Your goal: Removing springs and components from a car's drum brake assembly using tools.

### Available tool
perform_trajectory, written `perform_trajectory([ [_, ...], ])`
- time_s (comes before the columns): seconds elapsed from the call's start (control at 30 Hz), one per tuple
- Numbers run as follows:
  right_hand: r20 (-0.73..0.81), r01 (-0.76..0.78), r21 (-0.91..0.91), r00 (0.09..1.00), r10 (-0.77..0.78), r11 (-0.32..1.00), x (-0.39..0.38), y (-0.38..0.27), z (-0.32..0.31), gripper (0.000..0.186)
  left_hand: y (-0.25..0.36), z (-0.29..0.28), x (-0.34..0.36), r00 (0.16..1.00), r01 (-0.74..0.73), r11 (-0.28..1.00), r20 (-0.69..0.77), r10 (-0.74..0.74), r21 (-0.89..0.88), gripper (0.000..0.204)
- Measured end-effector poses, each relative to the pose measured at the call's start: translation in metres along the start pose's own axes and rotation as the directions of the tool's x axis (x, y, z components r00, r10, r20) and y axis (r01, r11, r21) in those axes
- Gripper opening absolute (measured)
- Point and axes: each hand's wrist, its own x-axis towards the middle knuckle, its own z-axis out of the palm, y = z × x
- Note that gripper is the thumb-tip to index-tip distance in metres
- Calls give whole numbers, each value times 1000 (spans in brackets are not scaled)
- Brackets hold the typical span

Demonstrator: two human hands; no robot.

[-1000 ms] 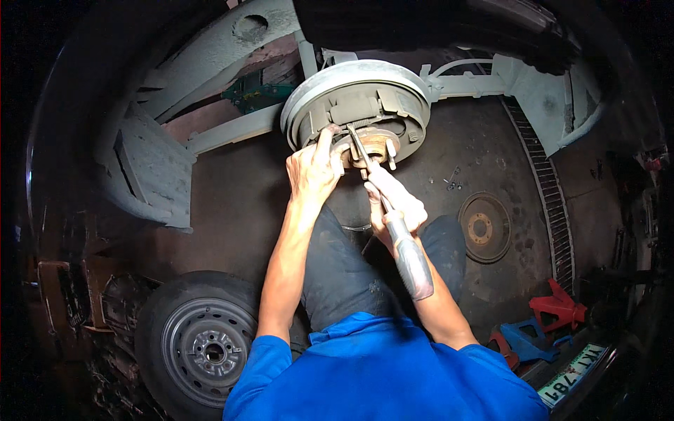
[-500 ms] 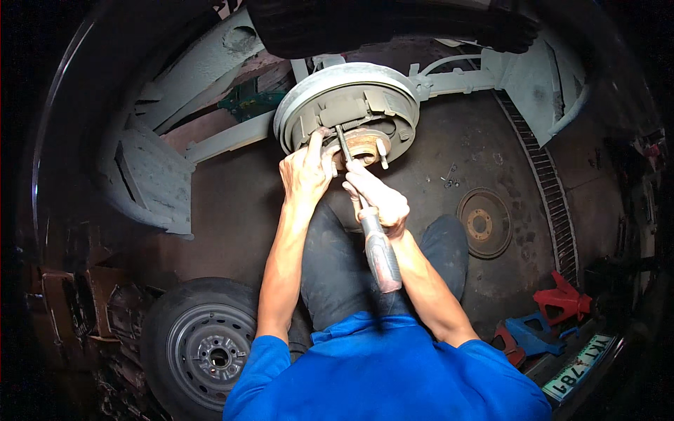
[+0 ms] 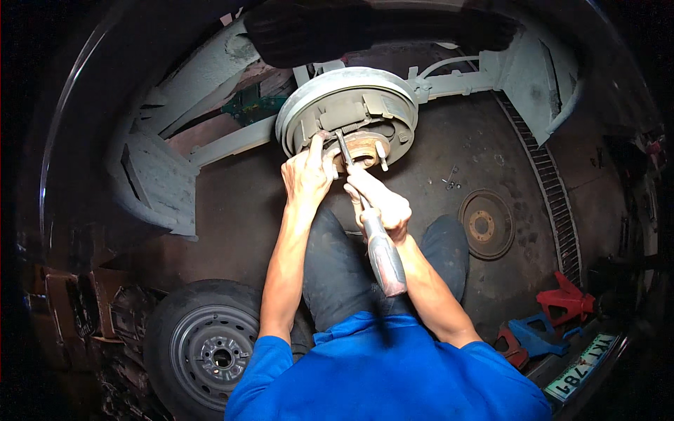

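Note:
A brake assembly [image 3: 330, 114] on a grey axle faces me, with its rusty wheel hub [image 3: 361, 146] in front and wheel studs sticking out. My right hand [image 3: 381, 200] is closed round the metal shaft of a long screwdriver [image 3: 385, 261]. The grey and reddish handle points back toward my body. Its tip reaches in between the hub and the brake parts above. On the hub's left side, my left hand [image 3: 307, 175] has its fingers bent against the brake parts, close to the screwdriver's tip. Whatever those fingertips grip is hidden.
At lower left lies a tyre on a steel rim [image 3: 210, 354]. A round brake drum [image 3: 486, 224] rests on the floor to the right, near small loose hardware [image 3: 451, 178]. Beyond it runs a floor grate [image 3: 551, 189]. Red [image 3: 565, 300] and blue [image 3: 537, 335] stands sit at lower right.
The whole view has shifted slightly. Both hands keep their places at the hub, and the screwdriver handle has swung a little to the right.

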Motion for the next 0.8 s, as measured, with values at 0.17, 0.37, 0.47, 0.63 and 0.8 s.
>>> perform_trajectory([
  [0.17,41,-25,6,999,25,1000,6,2,1,29,6,-6,3,1000,2,1000,0,-2,15,26],
  [0.37,85,-13,-18,996,14,1000,-18,-18,-31,35,12,-6,-25,998,58,998,29,-57,-29,32],
  [0.47,127,-29,-138,991,47,990,-41,-30,-55,31,27,-9,-60,968,248,915,55,-243,-319,29],
  [0.63,323,-305,-255,868,378,918,-78,-3,-82,41,40,-11,-100,648,741,476,689,-324,-474,35],
  [0.8,456,-215,-417,791,408,883,-150,71,-79,34,15,17,-112,608,613,777,713,-348,-144,45],
])
